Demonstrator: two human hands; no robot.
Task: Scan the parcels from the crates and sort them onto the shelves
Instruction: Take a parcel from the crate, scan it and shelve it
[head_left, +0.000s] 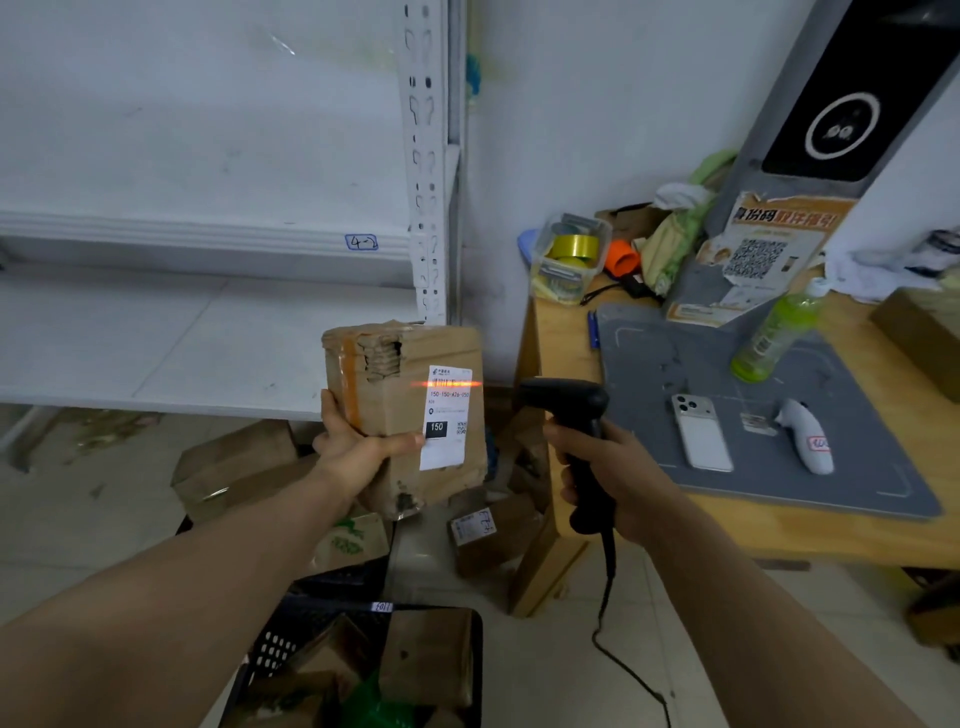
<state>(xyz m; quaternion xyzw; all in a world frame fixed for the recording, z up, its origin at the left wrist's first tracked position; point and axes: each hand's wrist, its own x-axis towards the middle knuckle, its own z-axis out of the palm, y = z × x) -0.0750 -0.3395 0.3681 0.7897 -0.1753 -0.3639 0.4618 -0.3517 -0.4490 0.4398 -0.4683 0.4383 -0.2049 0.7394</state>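
Observation:
My left hand (358, 449) grips a worn brown cardboard parcel (384, 395) from below, thumb across its front, holding it upright in mid-air. Its white shipping label (447, 418) faces me, and an orange-red scan line lies across the barcode at the label's top. To the right, my right hand (597, 467) grips the handle of a black corded barcode scanner (569, 402), whose head points left at the label. A black crate (322, 623) with several cardboard parcels stands on the floor below. White metal shelves (208, 338) fill the left; one edge bears the tag "4-2".
More cardboard parcels (493, 530) lie on the floor under the shelf and beside the wooden table (779, 530). On the table's grey mat are a white phone (701, 431), a white handheld device (810, 441), a green bottle (779, 332), a tub of tape rolls (569, 257) and a tall kiosk (810, 130).

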